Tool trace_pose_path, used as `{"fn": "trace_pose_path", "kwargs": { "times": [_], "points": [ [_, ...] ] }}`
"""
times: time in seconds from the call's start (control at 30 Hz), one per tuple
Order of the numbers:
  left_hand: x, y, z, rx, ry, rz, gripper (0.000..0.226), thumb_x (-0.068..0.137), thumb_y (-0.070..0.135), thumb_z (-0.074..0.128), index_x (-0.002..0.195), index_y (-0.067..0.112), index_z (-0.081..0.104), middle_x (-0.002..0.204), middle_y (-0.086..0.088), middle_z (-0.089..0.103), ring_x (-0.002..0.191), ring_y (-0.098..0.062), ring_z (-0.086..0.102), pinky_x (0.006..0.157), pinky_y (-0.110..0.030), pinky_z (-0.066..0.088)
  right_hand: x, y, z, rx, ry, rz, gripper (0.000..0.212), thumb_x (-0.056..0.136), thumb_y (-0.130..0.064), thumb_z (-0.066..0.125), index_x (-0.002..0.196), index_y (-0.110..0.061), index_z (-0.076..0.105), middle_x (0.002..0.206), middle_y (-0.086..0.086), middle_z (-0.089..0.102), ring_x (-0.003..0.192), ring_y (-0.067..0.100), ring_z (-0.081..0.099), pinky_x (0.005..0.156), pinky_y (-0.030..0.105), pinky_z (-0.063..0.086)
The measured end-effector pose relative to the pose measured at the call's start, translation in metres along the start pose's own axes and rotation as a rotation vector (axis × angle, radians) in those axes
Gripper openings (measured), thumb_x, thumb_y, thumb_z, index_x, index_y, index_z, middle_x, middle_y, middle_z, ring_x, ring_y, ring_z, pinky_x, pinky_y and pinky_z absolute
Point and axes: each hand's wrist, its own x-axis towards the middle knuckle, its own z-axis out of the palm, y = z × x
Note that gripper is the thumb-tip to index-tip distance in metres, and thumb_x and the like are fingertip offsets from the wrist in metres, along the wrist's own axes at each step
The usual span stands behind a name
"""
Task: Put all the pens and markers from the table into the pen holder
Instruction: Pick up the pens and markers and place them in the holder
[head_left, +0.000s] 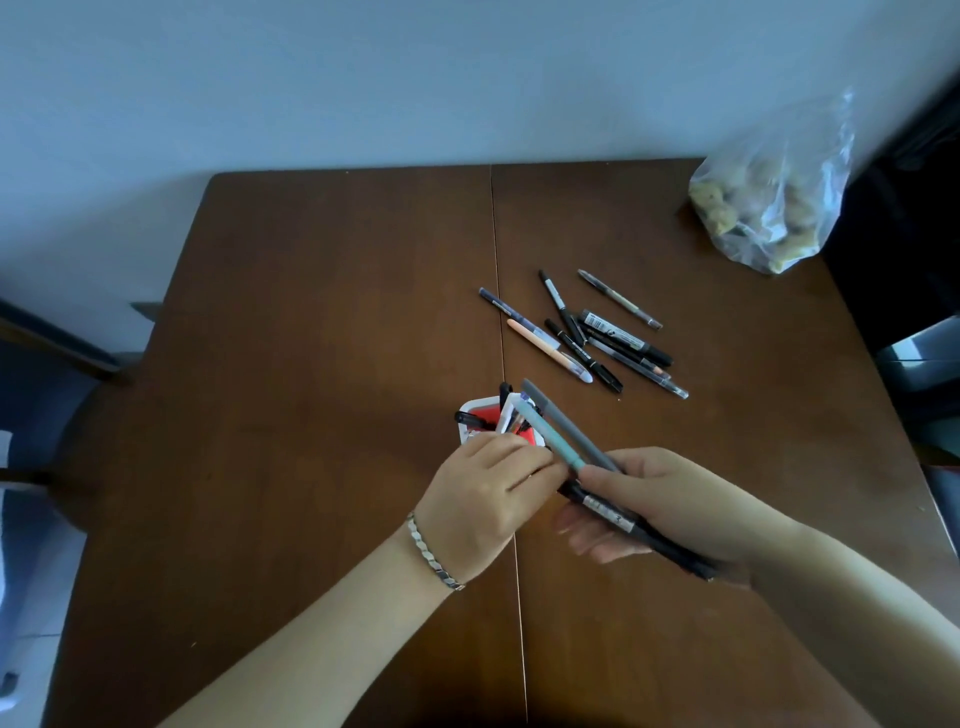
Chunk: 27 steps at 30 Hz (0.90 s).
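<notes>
Spanning the view, a dark brown table with a centre seam meets a pale wall. The right hand grips several pens; the left hand pinches one over the pen holder. More loose pens lie beyond, a plastic bag in the far corner.

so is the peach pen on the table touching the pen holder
Apart. The head view shows the peach pen lying in the loose pile, with bare table plainly visible between its lower end and the pen holder.

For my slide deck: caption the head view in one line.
Both hands, left hand and right hand, feed a bundle of pens toward the pen holder; loose pens remain.
</notes>
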Motion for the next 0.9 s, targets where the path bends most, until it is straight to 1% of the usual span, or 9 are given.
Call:
{"fn": "trace_pose_path", "kwargs": {
  "times": [0.07,0.17,0.3,0.4,0.53,0.63,0.7,0.8,0.9],
  "points": [
    [-0.003,-0.002,0.0,-0.012,-0.052,-0.077,0.014,0.085,0.016,0.057,0.099,0.016,0.058,0.082,-0.003,0.073,0.077,-0.015,0.066,0.071,-0.028,0.053,0.001,-0.001,0.0,-0.028,0.034,-0.025,0.021,0.09,-0.018,0.051,0.104,-0.004,0.058,0.086,0.019,0.074,0.062,0.019,0.071,0.049,0.022,0.058],
    [-0.003,-0.01,-0.009,-0.184,-0.009,-0.534,0.018,0.085,0.014,0.047,0.098,0.025,0.052,0.086,0.001,0.068,0.078,-0.01,0.06,0.071,-0.023,0.049,0.005,0.002,-0.011,-0.19,0.25,-0.129,0.018,0.093,-0.018,0.048,0.104,-0.008,0.058,0.072,0.009,0.067,0.043,0.011,0.054,0.036,0.019,0.044],
    [-0.007,-0.027,-0.009,-0.399,0.042,-0.996,0.021,0.082,0.004,0.061,0.102,0.009,0.055,0.099,-0.006,0.068,0.093,-0.016,0.065,0.08,-0.031,0.055,0.004,0.007,-0.021,-0.562,0.322,-0.099,0.029,0.096,-0.03,0.039,0.092,-0.009,0.059,0.059,-0.002,0.052,0.04,0.009,0.038,0.036,0.018,0.032],
    [-0.005,-0.031,-0.002,-0.496,-0.006,-1.029,0.014,0.082,0.004,0.06,0.091,0.014,0.055,0.087,-0.002,0.065,0.087,-0.018,0.066,0.074,-0.017,0.053,0.007,0.004,-0.015,-0.797,0.327,-0.08,0.04,0.098,-0.037,0.027,0.069,-0.021,0.048,0.061,-0.003,0.05,0.048,0.01,0.043,0.046,0.02,0.035],
    [0.0,-0.028,0.001,-0.516,0.007,-1.014,0.004,0.09,0.019,0.054,0.09,0.018,0.058,0.081,0.001,0.064,0.08,-0.014,0.065,0.062,-0.002,0.045,0.026,-0.007,-0.005,-1.023,0.261,-0.02,0.038,0.101,-0.025,0.023,0.069,-0.025,0.044,0.071,0.001,0.048,0.059,0.016,0.044,0.057,0.026,0.039],
    [0.001,-0.031,-0.003,-0.418,0.188,-0.957,0.025,0.088,0.015,0.058,0.111,0.009,0.054,0.093,0.003,0.064,0.081,-0.004,0.062,0.067,0.0,0.046,0.048,-0.021,0.0,-1.032,0.204,0.094,0.03,0.099,-0.018,0.028,0.099,-0.01,0.057,0.07,0.007,0.053,0.049,0.015,0.044,0.048,0.022,0.04],
    [0.001,-0.038,-0.003,-0.366,0.213,-0.894,0.033,0.087,0.01,0.057,0.119,0.006,0.049,0.1,-0.001,0.064,0.085,-0.008,0.062,0.069,-0.001,0.046,0.062,-0.03,0.003,-0.897,0.201,0.167,0.03,0.097,-0.021,0.034,0.088,-0.002,0.056,0.062,0.008,0.056,0.041,0.014,0.045,0.033,0.015,0.037],
    [0.004,-0.045,0.001,-0.186,0.027,-0.781,0.03,0.09,0.002,0.049,0.118,0.007,0.055,0.122,-0.013,0.058,0.113,-0.015,0.051,0.095,-0.01,0.036,0.083,-0.039,0.007,-0.833,0.277,0.106,0.023,0.092,-0.019,0.046,0.075,-0.005,0.053,0.06,0.007,0.053,0.048,0.017,0.051,0.033,0.016,0.04],
    [0.005,-0.047,0.01,-0.271,-0.257,-0.743,0.037,0.096,0.016,0.036,0.132,0.014,0.042,0.148,-0.005,0.033,0.136,-0.009,0.018,0.111,-0.028,0.019,0.087,-0.036,0.012,-0.784,0.449,-0.109,0.023,0.089,-0.018,0.046,0.108,-0.009,0.055,0.088,0.009,0.062,0.07,0.02,0.059,0.056,0.025,0.047]
  ]
}}
